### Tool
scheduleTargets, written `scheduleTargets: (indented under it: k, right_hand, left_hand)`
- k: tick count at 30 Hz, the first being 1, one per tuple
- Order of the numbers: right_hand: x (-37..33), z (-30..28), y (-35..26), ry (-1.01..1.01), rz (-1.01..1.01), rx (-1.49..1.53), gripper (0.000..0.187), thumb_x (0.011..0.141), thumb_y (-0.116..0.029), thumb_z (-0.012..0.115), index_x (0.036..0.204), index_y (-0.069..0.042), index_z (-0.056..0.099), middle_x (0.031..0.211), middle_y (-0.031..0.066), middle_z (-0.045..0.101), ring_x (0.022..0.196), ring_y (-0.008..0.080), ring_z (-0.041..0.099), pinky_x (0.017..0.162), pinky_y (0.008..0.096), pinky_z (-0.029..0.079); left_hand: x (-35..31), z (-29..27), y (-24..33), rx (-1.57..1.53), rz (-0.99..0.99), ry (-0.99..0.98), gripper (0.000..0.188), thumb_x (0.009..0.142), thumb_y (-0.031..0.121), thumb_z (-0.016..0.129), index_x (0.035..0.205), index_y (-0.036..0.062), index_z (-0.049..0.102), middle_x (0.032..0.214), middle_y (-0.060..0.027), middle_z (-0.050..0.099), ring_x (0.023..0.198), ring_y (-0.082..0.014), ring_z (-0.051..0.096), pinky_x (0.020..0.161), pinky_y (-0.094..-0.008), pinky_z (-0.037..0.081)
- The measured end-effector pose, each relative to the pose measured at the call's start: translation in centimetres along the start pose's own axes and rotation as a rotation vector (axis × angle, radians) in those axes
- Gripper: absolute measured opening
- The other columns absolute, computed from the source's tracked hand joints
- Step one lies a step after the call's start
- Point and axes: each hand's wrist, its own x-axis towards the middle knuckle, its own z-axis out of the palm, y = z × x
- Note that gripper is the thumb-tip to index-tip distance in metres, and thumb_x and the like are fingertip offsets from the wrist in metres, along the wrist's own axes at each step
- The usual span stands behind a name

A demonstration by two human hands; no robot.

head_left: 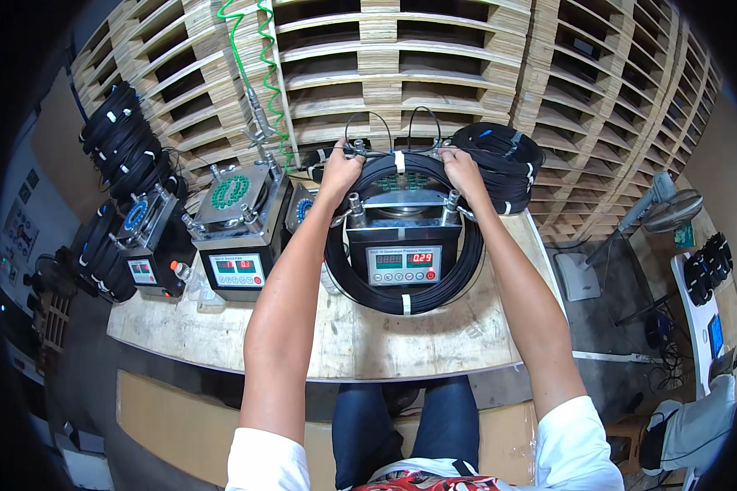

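Observation:
A coil of black cable (407, 304), tied with white bands, lies around a polishing machine (405, 221) with a metal top and a lit red display. At the machine's far left corner, the fingers of my left hand (343, 170) are closed beside a metal clamp post. My right hand (464, 172) is closed in the same way at the far right corner, next to the coil's upper edge. Thin black cable loops rise near both hands. What the fingertips grip is too small to make out. Green connector pieces show on the machine's top, partly behind the coil.
Left of my arm stand a second polishing machine (236, 229) and a smaller one (147, 237), with a clear bottle (190, 274) between. Coils of black cable (499, 164) sit at the back right; more are stacked left. Pallets (434, 57) rise behind the wooden table (368, 348). A fan (671, 209) stands right.

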Motion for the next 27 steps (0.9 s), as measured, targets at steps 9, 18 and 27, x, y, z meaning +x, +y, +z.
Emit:
scheduleTargets:
  k: [9,18,27]
  right_hand:
    - [0.7,0.0,0.9,-0.017,-0.093,0.064,0.044,0.095,-0.029,0.045,0.132,-0.009,0.057,0.125,0.0269,0.062,0.121,0.0432,0.056,0.102,0.0451,0.043]
    - [-0.4,-0.5,-0.2,0.05,-0.038,0.005,0.058,0.093,-0.026,0.046,0.149,-0.016,0.036,0.129,0.0309,0.058,0.123,0.046,0.054,0.104,0.046,0.042]
    - [0.3,-0.4,0.3,0.021,-0.052,-0.009,0.056,0.092,-0.024,0.048,0.147,-0.017,0.041,0.127,0.0294,0.06,0.121,0.0451,0.056,0.103,0.045,0.042]
  left_hand:
    - [0.5,0.3,-0.1,0.118,-0.06,0.025,0.078,0.081,0.027,0.066,0.151,0.0137,0.036,0.13,-0.0327,0.056,0.122,-0.0407,0.057,0.106,-0.042,0.042]
    - [0.5,0.0,-0.3,-0.022,-0.034,-0.096,0.097,0.083,0.018,0.067,0.16,0.0186,0.008,0.104,-0.0217,0.066,0.099,-0.0305,0.065,0.094,-0.0372,0.047]
    - [0.3,0.2,0.4,0.083,-0.054,-0.034,0.091,0.082,0.029,0.066,0.157,0.0101,0.019,0.13,-0.0315,0.058,0.125,-0.0401,0.056,0.106,-0.0411,0.041]
